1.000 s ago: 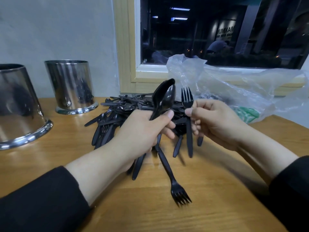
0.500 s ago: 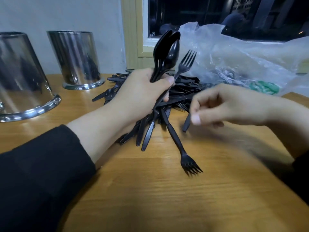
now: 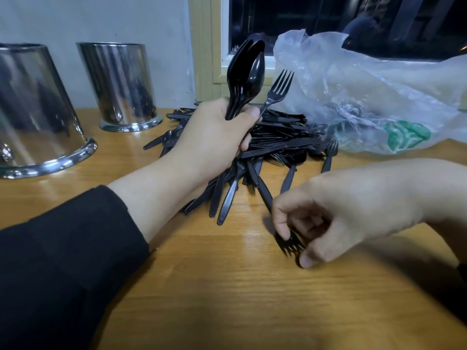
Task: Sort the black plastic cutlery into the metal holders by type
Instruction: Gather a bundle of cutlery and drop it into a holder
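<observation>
Right hand (image 3: 336, 218) pinching head of lone fork (image 3: 290, 245) flat on table (image 3: 227, 286); handle runs up-left toward pile (image 3: 278, 137). Left hand (image 3: 217, 137) grips spoons (image 3: 246, 77), fork upright.

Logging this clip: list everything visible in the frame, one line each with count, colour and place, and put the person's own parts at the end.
metal holders: two, shiny silver, back left on the table.
cutlery pile: count unclear, black, table centre by the window.
spoons: several, black, upright in the left hand.
raised fork: one, black, in the same grip.
lone fork: one, black, on the table near the front, tines toward the camera.
plastic bag: one, clear with green print, right rear.
table: one, light wood.
window: one, dark, cream frame.
sleeves: black.
left hand: grips spoons and fork.
right hand: pinches the lone fork's head.
</observation>
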Tool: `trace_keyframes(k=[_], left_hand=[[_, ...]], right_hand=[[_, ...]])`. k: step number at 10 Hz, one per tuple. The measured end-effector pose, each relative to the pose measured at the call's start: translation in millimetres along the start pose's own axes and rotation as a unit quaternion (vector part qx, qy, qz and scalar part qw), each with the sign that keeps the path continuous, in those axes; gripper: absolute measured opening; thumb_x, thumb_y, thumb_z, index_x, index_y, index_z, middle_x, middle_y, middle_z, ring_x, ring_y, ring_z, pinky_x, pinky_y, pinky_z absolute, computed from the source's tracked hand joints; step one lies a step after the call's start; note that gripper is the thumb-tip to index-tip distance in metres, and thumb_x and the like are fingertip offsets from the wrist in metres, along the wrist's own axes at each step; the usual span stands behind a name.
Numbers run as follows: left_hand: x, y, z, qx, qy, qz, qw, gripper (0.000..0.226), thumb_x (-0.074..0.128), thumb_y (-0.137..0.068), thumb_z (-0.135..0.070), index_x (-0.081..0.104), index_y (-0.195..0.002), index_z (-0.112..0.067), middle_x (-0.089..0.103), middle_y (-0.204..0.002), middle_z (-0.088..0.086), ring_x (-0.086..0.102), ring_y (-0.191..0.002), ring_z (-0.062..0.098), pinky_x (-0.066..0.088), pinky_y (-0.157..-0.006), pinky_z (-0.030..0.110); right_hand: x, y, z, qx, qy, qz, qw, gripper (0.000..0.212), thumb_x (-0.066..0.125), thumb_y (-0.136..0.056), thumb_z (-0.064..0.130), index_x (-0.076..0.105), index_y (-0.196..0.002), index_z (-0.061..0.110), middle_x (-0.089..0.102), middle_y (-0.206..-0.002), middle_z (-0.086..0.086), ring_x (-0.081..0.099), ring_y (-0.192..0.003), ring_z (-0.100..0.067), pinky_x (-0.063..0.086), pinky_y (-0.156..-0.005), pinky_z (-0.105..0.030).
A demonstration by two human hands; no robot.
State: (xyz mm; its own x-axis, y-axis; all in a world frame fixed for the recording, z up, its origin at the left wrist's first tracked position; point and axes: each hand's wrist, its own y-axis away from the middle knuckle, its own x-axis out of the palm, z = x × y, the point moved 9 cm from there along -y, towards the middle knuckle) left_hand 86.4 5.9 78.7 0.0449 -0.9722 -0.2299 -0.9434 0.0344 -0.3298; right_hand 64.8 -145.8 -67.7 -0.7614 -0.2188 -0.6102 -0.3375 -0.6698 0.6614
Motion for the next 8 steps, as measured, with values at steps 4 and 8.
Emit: trace_keyframes(k=[4,8], left_hand=[[-6.6,1.9,-8.5,0.030,-0.021,-0.039,0.999,0.017,0.056,-0.105,-0.030,0.063,-0.091,-0.023,0.066,-0.068,-0.001,0.066,-0.060,0.015,0.057,-0.062,0.036],[7.7,11.2,-22.1,0.101,-0.140,-0.003,0.985,0.010,0.060,-0.102,-0.032,0.068,-0.097,-0.034,0.075,-0.087,-0.012,0.071,-0.072,0.006,0.057,-0.073,0.029]], right_hand=[[-114.0,167.5,79.4,-0.143,-0.055,-0.657,0.738,0.021,0.067,-0.093,0.028,0.067,-0.082,0.011,0.061,-0.065,-0.012,0.055,-0.056,-0.027,0.045,-0.052,-0.033],[-105.2,124.1,21.1,-0.168,-0.597,-0.535,0.574,0.007,0.056,-0.099,0.011,0.059,-0.093,0.010,0.068,-0.067,-0.009,0.068,-0.059,-0.015,0.057,-0.054,-0.019]])
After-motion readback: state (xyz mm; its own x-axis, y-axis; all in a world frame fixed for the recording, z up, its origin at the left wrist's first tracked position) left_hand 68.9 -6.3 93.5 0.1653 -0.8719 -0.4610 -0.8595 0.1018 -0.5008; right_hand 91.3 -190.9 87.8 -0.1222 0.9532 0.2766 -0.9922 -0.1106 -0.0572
